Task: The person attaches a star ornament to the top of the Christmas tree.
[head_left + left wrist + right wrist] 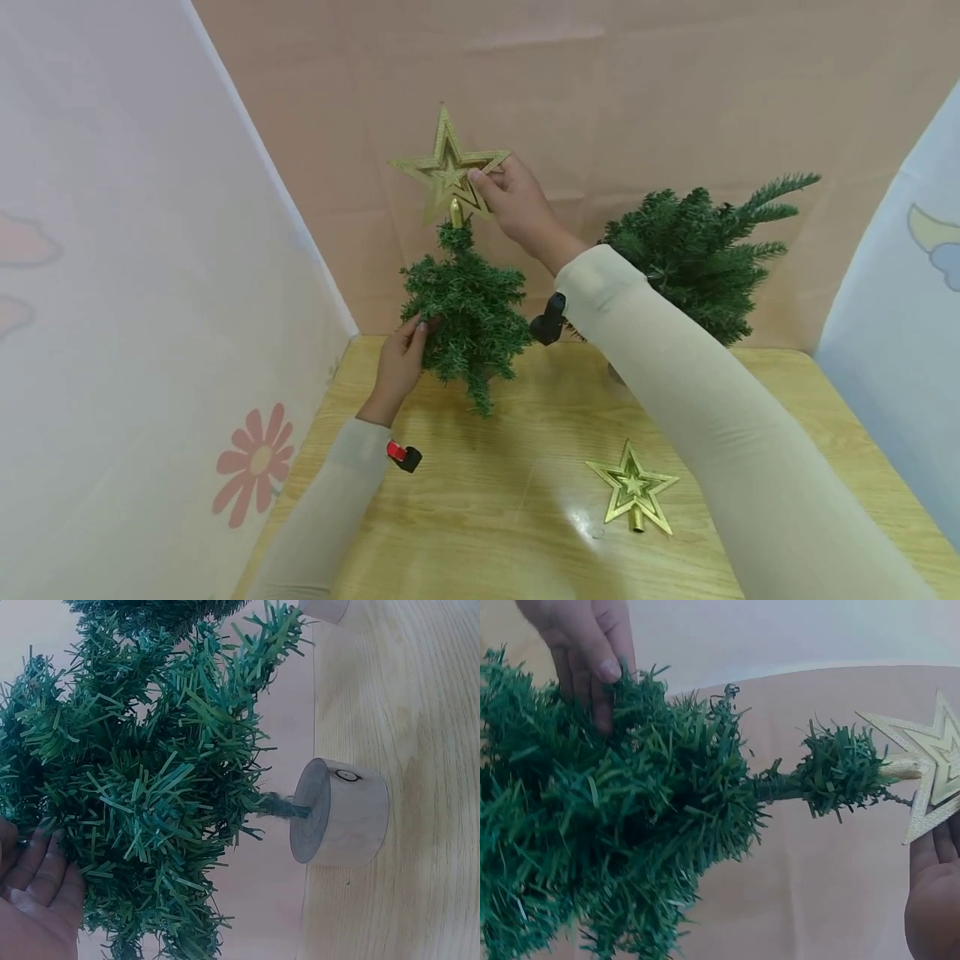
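Observation:
A gold star tree topper (pixel 450 171) stands upright at the tip of a small artificial Christmas tree (pixel 472 300), its gold sleeve (pixel 900 766) meeting the top sprig. My right hand (pixel 517 200) pinches the star's right side between thumb and fingers. Lower down, my left hand (pixel 402 367) holds the tree's left branches, the thumb outside and fingertips (pixel 601 712) partly hidden in the needles. In the left wrist view, the trunk rises from a round wooden base (pixel 341 814) on the table.
A second artificial tree (pixel 690 258) stands at the back right, partly behind my right sleeve. Another gold star topper (pixel 632 485) lies on the wooden table (pixel 480 500) at the front right. Printed fabric walls enclose the left and right sides, with a plain backdrop (pixel 300 108) behind.

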The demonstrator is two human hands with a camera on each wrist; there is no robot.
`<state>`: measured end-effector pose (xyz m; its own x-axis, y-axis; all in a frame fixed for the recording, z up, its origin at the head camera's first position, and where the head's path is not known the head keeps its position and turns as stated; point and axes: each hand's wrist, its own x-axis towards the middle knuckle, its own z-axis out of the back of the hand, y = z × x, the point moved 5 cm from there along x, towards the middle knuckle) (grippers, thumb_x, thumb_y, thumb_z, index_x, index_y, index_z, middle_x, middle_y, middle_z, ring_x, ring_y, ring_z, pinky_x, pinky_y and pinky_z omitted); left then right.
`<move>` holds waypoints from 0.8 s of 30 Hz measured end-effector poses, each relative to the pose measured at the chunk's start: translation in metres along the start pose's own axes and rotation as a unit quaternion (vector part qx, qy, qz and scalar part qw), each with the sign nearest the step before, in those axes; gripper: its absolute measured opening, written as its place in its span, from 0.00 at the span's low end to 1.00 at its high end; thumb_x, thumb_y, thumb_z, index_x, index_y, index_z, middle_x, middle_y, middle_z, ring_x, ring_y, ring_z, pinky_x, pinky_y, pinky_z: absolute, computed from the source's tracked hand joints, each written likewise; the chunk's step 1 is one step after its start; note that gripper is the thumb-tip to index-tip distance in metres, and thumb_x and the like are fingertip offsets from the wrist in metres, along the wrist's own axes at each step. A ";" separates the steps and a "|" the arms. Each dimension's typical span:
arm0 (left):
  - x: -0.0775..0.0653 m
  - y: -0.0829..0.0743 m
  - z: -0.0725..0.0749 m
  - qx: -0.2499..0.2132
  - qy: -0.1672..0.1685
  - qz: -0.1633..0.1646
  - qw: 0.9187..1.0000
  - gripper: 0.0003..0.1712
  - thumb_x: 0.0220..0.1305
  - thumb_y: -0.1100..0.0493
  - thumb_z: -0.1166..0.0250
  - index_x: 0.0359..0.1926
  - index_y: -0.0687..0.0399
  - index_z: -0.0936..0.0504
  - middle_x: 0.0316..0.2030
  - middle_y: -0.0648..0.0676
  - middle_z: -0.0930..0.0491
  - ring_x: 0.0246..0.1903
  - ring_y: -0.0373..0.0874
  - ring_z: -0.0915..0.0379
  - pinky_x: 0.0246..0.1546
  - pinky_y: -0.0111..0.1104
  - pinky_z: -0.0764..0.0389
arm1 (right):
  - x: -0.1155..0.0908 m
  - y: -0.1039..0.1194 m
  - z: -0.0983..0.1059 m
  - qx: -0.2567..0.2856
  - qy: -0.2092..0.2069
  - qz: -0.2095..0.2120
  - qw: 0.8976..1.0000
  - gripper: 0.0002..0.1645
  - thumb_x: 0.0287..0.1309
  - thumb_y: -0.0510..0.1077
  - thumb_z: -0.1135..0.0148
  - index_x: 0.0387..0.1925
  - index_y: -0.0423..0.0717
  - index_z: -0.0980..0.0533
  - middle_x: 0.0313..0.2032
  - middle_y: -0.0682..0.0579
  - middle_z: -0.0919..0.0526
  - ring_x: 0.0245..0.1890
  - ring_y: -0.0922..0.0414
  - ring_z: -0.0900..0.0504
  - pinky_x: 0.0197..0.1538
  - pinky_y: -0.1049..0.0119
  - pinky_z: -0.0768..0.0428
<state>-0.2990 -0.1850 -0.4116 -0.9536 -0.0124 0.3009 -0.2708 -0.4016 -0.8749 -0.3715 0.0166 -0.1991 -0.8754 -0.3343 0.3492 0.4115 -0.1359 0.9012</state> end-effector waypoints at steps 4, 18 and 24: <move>0.000 -0.002 -0.001 -0.004 -0.001 -0.006 1.000 0.30 0.78 0.46 0.54 0.71 0.57 0.36 0.13 0.53 0.32 0.06 0.34 0.54 0.15 0.35 0.37 | -0.001 -0.005 0.002 0.009 -0.015 -0.022 1.000 0.19 0.68 0.56 0.44 0.46 0.48 0.37 0.27 0.53 0.24 0.22 0.60 0.30 0.28 0.64 0.31; 0.003 -0.001 -0.002 -0.021 0.012 -0.031 0.999 0.26 0.79 0.48 0.55 0.70 0.54 0.33 0.60 0.50 0.24 0.65 0.45 0.36 0.64 0.43 0.35 | 0.000 -0.015 -0.003 -0.035 -0.017 0.013 0.999 0.23 0.66 0.56 0.43 0.56 0.47 0.26 0.51 0.54 0.17 0.53 0.60 0.23 0.55 0.63 0.28; 0.001 -0.001 0.000 -0.020 0.011 -0.029 0.999 0.27 0.79 0.48 0.56 0.71 0.55 0.35 0.60 0.51 0.24 0.64 0.44 0.35 0.64 0.43 0.36 | 0.002 -0.018 -0.006 -0.032 -0.004 0.024 0.999 0.25 0.67 0.57 0.45 0.59 0.48 0.28 0.53 0.55 0.18 0.54 0.62 0.24 0.58 0.64 0.28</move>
<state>-0.3000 -0.1846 -0.4105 -0.9384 0.0303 0.3443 -0.3312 -0.3640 -0.8705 -0.3793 0.0126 -0.2164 -0.8566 -0.3344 0.3931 0.4672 -0.1788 0.8659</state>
